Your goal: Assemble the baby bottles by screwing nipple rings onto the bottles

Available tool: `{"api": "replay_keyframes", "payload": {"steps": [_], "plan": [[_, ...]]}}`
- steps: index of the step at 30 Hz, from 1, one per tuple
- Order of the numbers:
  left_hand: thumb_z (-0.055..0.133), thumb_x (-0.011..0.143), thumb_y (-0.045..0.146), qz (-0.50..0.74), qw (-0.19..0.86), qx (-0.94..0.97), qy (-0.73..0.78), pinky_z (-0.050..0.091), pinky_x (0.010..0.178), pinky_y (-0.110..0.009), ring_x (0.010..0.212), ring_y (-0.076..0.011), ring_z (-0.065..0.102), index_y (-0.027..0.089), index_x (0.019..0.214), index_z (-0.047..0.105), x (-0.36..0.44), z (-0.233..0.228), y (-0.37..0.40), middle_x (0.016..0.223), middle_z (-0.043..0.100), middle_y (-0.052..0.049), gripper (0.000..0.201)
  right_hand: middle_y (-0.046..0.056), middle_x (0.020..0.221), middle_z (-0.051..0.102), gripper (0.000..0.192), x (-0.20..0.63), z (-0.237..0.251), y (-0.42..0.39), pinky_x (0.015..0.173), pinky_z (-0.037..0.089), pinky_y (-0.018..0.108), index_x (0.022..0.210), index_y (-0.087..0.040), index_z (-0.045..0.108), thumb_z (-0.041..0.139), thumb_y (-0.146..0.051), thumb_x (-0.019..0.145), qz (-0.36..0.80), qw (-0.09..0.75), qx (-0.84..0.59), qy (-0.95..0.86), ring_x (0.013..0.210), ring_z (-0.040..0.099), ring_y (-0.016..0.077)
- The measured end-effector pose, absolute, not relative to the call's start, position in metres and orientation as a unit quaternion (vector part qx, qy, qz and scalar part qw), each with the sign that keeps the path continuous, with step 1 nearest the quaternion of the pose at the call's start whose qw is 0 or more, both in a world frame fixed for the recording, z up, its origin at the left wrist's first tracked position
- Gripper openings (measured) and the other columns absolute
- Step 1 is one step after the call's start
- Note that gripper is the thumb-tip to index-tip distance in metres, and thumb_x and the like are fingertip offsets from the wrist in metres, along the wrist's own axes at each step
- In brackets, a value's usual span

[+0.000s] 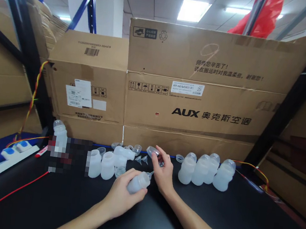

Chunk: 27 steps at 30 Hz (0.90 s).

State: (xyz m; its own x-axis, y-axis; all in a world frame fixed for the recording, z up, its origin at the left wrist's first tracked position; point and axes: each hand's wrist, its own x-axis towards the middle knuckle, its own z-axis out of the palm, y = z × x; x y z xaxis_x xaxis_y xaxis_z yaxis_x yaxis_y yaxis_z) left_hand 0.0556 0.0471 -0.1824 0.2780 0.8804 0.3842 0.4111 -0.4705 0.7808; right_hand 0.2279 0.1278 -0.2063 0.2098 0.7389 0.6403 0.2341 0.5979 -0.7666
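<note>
Bottle [138,182], translucent and lying tilted, sits in the closed grip of the left hand [122,195] above the black table [240,225]; the right hand [163,171] pinches a clear cap [152,151] just beside its neck. Head view: four capped bottles [204,171] stand grouped at right, apparently finished; uncapped bottles [103,164] and loose small parts [141,160] at left seemingly remain.

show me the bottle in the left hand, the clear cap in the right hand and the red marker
bottle [138,183], head view, on its frosted body
clear cap [152,151], head view, on its domed side
red marker [41,151], head view, on its barrel
</note>
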Motion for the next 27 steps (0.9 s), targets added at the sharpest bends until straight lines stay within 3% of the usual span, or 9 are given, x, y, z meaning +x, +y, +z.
{"api": "replay_keyframes", "payload": {"steps": [2, 6, 9, 14, 18, 23, 27], "plan": [[0.07, 0.085, 0.024, 0.425, 0.286, 0.743, 0.431, 0.048, 0.084, -0.03, 0.089, -0.0195, 0.064, 0.022, 0.098, 0.071, 0.055, -0.183, 0.049, 0.094, 0.068, -0.002, 0.013, 0.009, 0.107, 0.069, 0.047, 0.231, -0.204, 0.121, 0.085, 0.057, 0.035, 0.132, -0.017, 0.061, 0.065, -0.047, 0.096, 0.221, 0.677, -0.406, -0.573, 0.087, 0.064, 0.0178], [0.07, 0.085, 0.024, 0.432, 0.293, 0.738, 0.427, 0.048, 0.085, -0.03, 0.089, -0.0196, 0.064, 0.022, 0.099, 0.071, 0.055, -0.184, 0.05, 0.095, 0.069, -0.001, 0.014, 0.012, 0.126, 0.065, 0.058, 0.234, -0.199, 0.102, 0.096, 0.058, 0.036, 0.14, -0.018, 0.051, 0.068, -0.049, 0.094, 0.281, 0.689, -0.376, -0.552, 0.102, 0.069, 0.0193], [0.07, 0.084, 0.024, 0.433, 0.29, 0.737, 0.43, 0.048, 0.084, -0.03, 0.088, -0.0196, 0.063, 0.022, 0.098, 0.071, 0.055, -0.185, 0.05, 0.094, 0.069, -0.001, 0.014, 0.011, 0.127, 0.066, 0.061, 0.234, -0.19, 0.084, 0.1, 0.057, 0.037, 0.139, -0.019, 0.055, 0.075, -0.049, 0.09, 0.365, 0.68, -0.349, -0.532, 0.107, 0.068, 0.0207], [0.071, 0.082, 0.023, 0.435, 0.296, 0.734, 0.429, 0.048, 0.082, -0.029, 0.087, -0.0191, 0.063, 0.022, 0.098, 0.072, 0.055, -0.187, 0.051, 0.093, 0.069, -0.002, 0.016, 0.01, 0.122, 0.071, 0.056, 0.231, -0.179, 0.062, 0.092, 0.058, 0.037, 0.129, -0.019, 0.064, 0.073, -0.058, 0.09, 0.424, 0.672, -0.344, -0.501, 0.104, 0.069, 0.0231], [0.071, 0.082, 0.023, 0.439, 0.301, 0.733, 0.424, 0.049, 0.081, -0.029, 0.086, -0.0192, 0.064, 0.021, 0.097, 0.072, 0.056, -0.189, 0.052, 0.093, 0.07, -0.002, 0.016, 0.01, 0.131, 0.068, 0.049, 0.228, -0.184, 0.055, 0.106, 0.051, 0.038, 0.126, -0.021, 0.065, 0.074, -0.055, 0.092, 0.446, 0.623, -0.335, -0.549, 0.118, 0.065, 0.0245], [0.077, 0.081, 0.029, 0.493, 0.387, 0.668, 0.401, 0.052, 0.09, -0.03, 0.099, -0.0214, 0.069, 0.022, 0.116, 0.071, 0.056, -0.188, 0.051, 0.112, 0.075, -0.005, 0.036, 0.01, 0.129, 0.068, 0.044, 0.229, -0.188, 0.053, 0.104, 0.05, 0.039, 0.122, -0.022, 0.063, 0.073, -0.053, 0.093, 0.475, 0.578, -0.31, -0.586, 0.116, 0.065, 0.0243], [0.084, 0.078, 0.042, 0.496, 0.473, 0.625, 0.375, 0.05, 0.069, -0.024, 0.075, -0.0155, 0.065, 0.017, 0.105, 0.075, 0.053, -0.178, 0.048, 0.086, 0.073, -0.003, 0.038, 0.01, 0.127, 0.068, 0.043, 0.237, -0.179, 0.054, 0.108, 0.048, 0.039, 0.122, -0.022, 0.061, 0.074, -0.051, 0.094, 0.485, 0.545, -0.271, -0.629, 0.118, 0.064, 0.0234]]}}
